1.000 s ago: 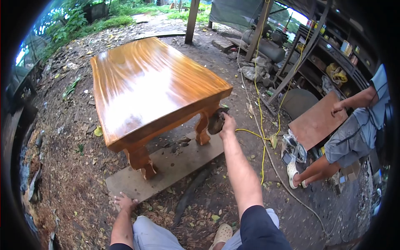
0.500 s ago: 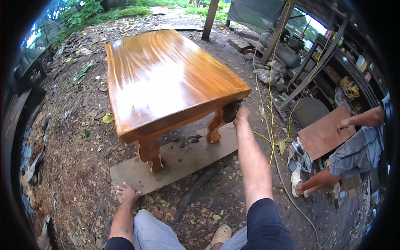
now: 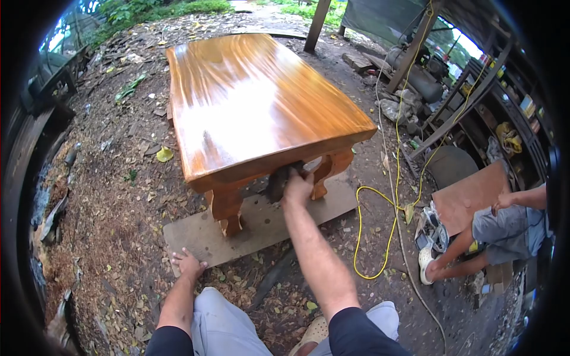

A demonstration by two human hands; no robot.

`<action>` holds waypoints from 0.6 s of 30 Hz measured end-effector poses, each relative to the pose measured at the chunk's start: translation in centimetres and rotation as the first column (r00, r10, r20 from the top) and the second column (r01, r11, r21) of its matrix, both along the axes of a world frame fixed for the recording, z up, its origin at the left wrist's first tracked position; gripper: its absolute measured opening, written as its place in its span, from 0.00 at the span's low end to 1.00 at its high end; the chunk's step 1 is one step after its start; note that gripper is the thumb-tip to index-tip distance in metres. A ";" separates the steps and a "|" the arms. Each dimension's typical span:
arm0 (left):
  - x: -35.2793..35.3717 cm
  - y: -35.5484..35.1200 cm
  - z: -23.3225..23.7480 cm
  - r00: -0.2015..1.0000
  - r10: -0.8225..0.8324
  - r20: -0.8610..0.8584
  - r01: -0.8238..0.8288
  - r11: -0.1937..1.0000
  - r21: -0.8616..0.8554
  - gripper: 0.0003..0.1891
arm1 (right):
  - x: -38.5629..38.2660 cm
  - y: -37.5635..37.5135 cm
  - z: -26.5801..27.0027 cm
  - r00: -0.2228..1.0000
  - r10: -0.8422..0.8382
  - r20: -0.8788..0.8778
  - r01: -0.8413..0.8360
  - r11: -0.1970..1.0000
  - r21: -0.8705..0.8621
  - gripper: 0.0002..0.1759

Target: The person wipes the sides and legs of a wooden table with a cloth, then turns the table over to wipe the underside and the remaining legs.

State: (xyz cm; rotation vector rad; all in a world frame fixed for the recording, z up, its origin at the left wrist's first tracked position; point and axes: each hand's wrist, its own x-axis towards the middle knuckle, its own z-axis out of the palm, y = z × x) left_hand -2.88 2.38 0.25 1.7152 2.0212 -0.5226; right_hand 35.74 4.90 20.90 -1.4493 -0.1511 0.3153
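A glossy wooden table (image 3: 237,83) with a streaked brown top stands before me on carved legs. The legs rest on a flat grey-brown board (image 3: 267,234) on the ground. My right hand (image 3: 298,186) is closed around a dark, soft-looking cloth or pad (image 3: 276,184), held against the table's underside edge between the two near legs. What exactly the dark thing is, I cannot make out. My left hand (image 3: 189,262) lies with fingers spread on the board's near left corner.
A yellow cord (image 3: 356,252) loops over the ground at right, beside a grey hose (image 3: 409,267). Farther right another person's hand (image 3: 503,203) is near a reddish-brown panel (image 3: 472,199). Cluttered shelves (image 3: 516,113) and a wooden post (image 3: 409,53) stand behind. Leaves litter the ground.
My right hand has moved left with the dark cloth or pad, from the right corner to between the near legs. My left hand stays on the board. The view has shifted slightly.
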 end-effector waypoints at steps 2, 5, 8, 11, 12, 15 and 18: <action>0.0 0.0 0.1 1.000 0.003 0.005 -0.003 1.000 0.000 0.66 | -2.5 1.5 -2.8 0.999 0.030 -0.024 -0.028 0.998 0.050 0.17; 0.2 0.1 0.4 1.000 0.018 0.015 -0.018 1.000 -0.004 0.66 | -7.1 1.5 -0.5 0.983 0.103 -0.151 -0.093 0.993 0.070 0.16; 0.4 -0.1 0.7 0.999 0.030 0.030 -0.030 1.000 0.005 0.67 | -9.9 1.2 1.5 0.965 0.125 -0.229 -0.094 0.986 0.141 0.16; 0.6 -0.4 0.8 0.999 0.040 0.023 -0.040 0.999 0.004 0.67 | -11.3 1.1 1.0 0.959 0.172 -0.223 -0.138 0.978 0.159 0.16; 0.5 -0.3 0.4 0.999 0.037 0.013 -0.037 0.999 0.008 0.67 | -12.0 1.1 1.3 0.965 0.155 -0.212 -0.126 0.981 0.148 0.16; 0.3 -0.2 0.2 1.000 0.021 0.004 -0.021 1.000 0.009 0.67 | -13.5 1.3 2.0 0.971 0.103 -0.216 -0.085 0.992 0.089 0.17; 0.4 -0.1 0.4 1.000 0.000 -0.020 0.000 1.000 -0.007 0.67 | -14.8 0.9 2.8 0.974 0.154 -0.168 -0.146 0.988 0.057 0.18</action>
